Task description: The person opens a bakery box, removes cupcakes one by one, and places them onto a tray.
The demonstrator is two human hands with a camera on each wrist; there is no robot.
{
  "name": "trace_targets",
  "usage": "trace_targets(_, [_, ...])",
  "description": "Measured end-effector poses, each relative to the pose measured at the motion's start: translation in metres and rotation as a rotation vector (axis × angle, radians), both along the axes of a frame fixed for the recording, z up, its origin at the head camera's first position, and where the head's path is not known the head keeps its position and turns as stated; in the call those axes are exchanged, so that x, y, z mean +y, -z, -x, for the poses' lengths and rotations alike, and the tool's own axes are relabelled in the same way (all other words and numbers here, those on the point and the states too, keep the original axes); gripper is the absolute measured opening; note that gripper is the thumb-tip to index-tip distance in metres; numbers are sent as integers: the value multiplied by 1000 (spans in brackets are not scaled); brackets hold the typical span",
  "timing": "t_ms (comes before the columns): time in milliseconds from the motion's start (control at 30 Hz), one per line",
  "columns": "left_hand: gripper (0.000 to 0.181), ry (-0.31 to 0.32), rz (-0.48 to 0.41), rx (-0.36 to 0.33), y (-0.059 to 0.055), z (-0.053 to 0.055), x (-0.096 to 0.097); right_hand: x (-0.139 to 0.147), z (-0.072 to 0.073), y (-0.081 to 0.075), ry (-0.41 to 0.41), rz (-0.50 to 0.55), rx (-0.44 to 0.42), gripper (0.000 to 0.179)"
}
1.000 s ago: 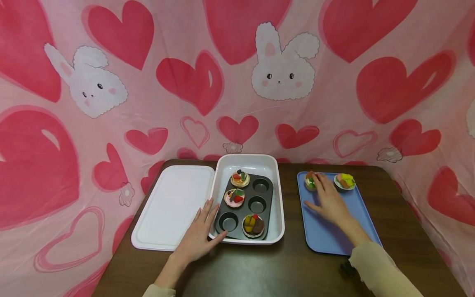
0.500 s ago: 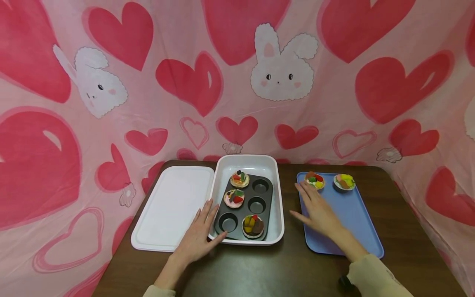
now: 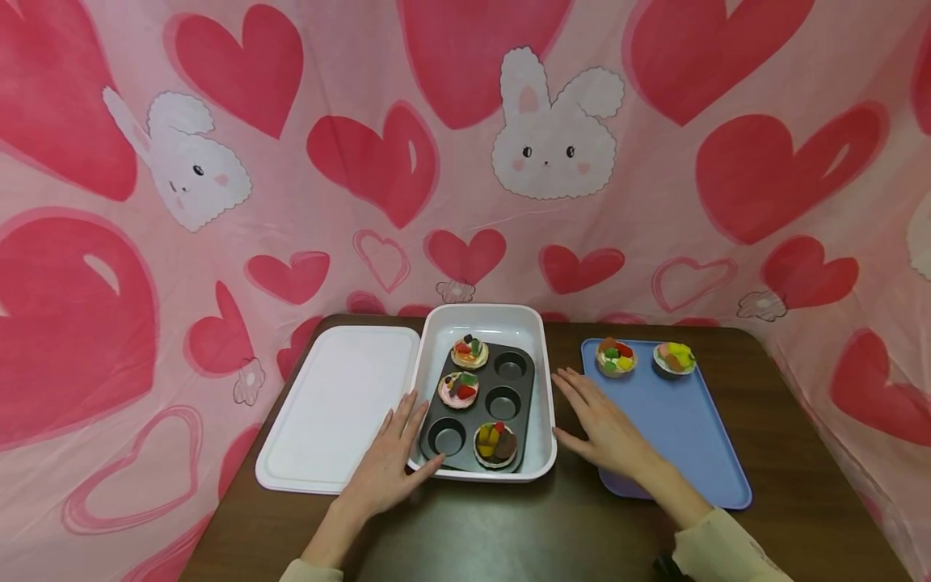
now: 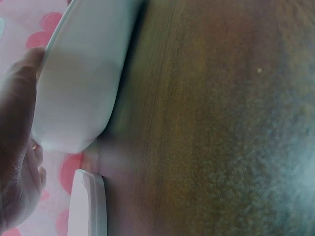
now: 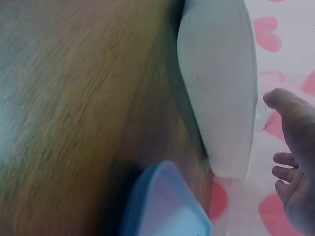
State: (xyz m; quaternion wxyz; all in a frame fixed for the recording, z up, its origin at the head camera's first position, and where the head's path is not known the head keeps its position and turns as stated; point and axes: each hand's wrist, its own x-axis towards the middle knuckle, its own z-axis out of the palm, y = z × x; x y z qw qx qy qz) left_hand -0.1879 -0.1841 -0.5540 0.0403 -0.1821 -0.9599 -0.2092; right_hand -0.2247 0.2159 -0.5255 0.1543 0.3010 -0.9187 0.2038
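My left hand [image 3: 389,457] rests with straight fingers over the left front rim of a white plastic tub [image 3: 549,404]. In the left wrist view its thumb lies along that rim. To the tub's right, my right hand [image 3: 600,428] has its fingers extended, fingertips close to the right rim; the right wrist view shows a gap between thumb and rim. Inside the tub a dark muffin tin [image 3: 476,422] holds three toy fruit tarts: a cream one [image 3: 469,353], a pink one [image 3: 459,390] and one with brown topping [image 3: 497,445]. Three of its cups hold nothing.
On the right lies a blue tray [image 3: 691,444] bearing two fruit cupcakes, one with red and green topping [image 3: 617,357], one with yellow [image 3: 674,359]. A flat white lid [image 3: 342,404] lies left of the tub. A pink heart-print cloth [image 3: 465,218] hangs behind the table [image 3: 465,533].
My right hand has moved left from over the red-and-green cupcake at the blue tray's back corner to beside the tub. The left hand has stayed in place.
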Motion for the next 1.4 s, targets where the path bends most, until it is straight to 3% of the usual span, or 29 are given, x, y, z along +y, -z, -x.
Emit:
trace_targets(300, [97, 3, -1, 4, 1, 0, 0, -20, -5, -7, -91, -50, 23, 102])
trace_targets(567, [97, 7, -4, 12, -2, -1, 0, -40, -5, -9, -135, -33, -154, 111])
trace_targets(900, [95, 19, -14, 69, 1, -2, 0, -62, 2, -2, -195, -72, -143, 108])
trace_targets(1400, [97, 14, -3, 72, 2, -2, 0, -86, 8, 4, -238, -213, -138, 99])
